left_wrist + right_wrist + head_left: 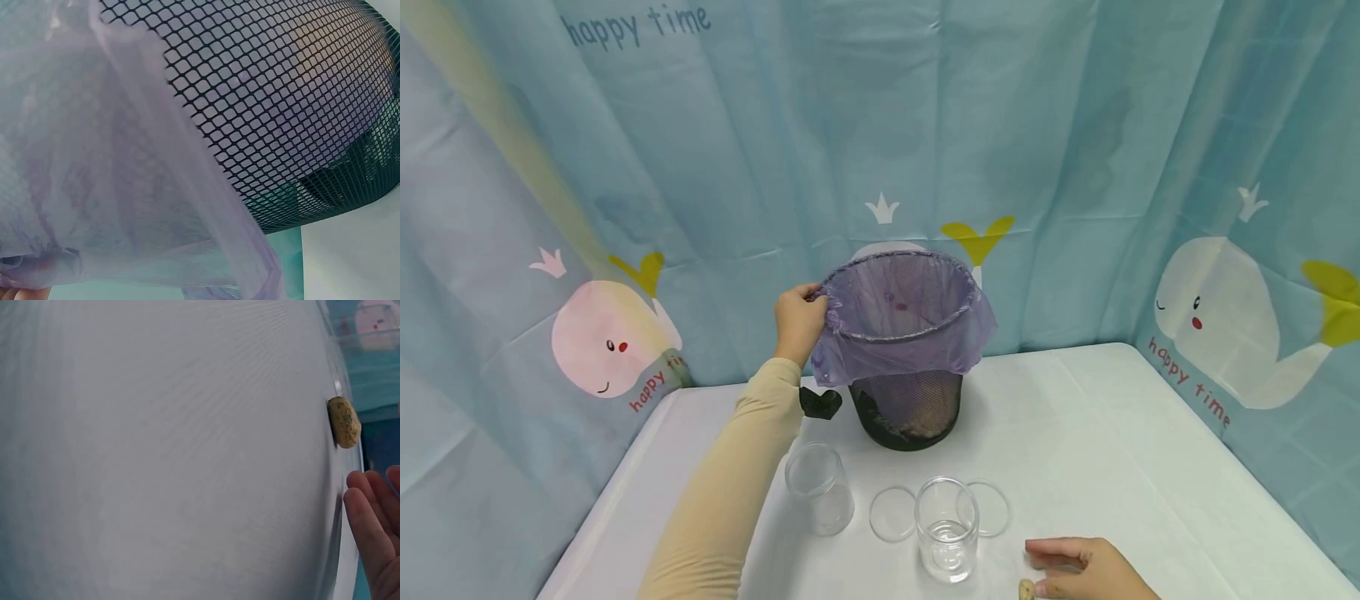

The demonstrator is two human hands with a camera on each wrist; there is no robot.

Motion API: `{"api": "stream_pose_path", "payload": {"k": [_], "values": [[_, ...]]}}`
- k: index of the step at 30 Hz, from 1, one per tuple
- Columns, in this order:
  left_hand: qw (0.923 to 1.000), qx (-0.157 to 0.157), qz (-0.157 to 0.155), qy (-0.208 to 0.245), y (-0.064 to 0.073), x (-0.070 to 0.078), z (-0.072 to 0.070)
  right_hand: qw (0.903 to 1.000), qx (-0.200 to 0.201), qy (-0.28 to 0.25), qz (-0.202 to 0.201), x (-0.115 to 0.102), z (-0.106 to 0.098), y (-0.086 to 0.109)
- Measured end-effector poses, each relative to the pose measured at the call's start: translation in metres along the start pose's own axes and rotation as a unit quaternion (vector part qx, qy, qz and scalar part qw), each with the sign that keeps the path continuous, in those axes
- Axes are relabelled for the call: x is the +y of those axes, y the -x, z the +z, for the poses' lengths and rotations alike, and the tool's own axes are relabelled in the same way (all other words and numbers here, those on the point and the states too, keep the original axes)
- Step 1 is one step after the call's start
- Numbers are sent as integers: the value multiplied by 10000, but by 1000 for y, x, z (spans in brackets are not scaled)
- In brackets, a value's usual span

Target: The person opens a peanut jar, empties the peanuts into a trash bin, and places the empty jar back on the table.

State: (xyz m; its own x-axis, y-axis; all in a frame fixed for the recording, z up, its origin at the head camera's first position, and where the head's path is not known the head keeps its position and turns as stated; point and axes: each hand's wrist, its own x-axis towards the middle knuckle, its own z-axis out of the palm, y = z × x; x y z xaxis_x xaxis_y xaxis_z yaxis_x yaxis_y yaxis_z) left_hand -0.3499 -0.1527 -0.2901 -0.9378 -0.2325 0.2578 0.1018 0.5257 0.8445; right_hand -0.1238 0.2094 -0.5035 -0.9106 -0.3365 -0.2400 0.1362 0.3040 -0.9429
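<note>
My left hand (800, 323) grips the left side of the rim of a black mesh waste bin (906, 408), over the edge of its thin purple bin bag (910, 354). The bag is folded outward over the rim and hangs partway down the mesh; in the left wrist view the bag (112, 162) covers much of the picture, with only fingertips visible at its lower left. Low on the right, my right hand (1093, 571) is held with fingers extended, beside a small tan, speckled oblong lump (344, 422). The lump lies on the white table just off the fingertips.
A clear glass cup (947, 542) stands in front of the bin, and another clear glass vessel (831, 500) stands left of it. Two clear round discs (891, 537) lie flat nearby. Blue printed curtain (1037, 167) encloses the white table (1075, 433) at back and sides.
</note>
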Motion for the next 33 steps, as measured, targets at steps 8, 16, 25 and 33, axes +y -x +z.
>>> {"api": "stream_pose_path", "payload": {"k": [8,16,25,33], "values": [[10000,-32,-4,-5,2,0,-1,9994,-192,-303,2,4,6,-1],[10000,-38,-11,12,2,0,-2,9974,-395,-608,5,5,11,-1],[10000,7,27,36,2,0,-1,10000,-81,-1,58,-5,21,-1],[9999,42,63,76,2,0,-1,9991,-13,414,-45,-9,26,-3]]}}
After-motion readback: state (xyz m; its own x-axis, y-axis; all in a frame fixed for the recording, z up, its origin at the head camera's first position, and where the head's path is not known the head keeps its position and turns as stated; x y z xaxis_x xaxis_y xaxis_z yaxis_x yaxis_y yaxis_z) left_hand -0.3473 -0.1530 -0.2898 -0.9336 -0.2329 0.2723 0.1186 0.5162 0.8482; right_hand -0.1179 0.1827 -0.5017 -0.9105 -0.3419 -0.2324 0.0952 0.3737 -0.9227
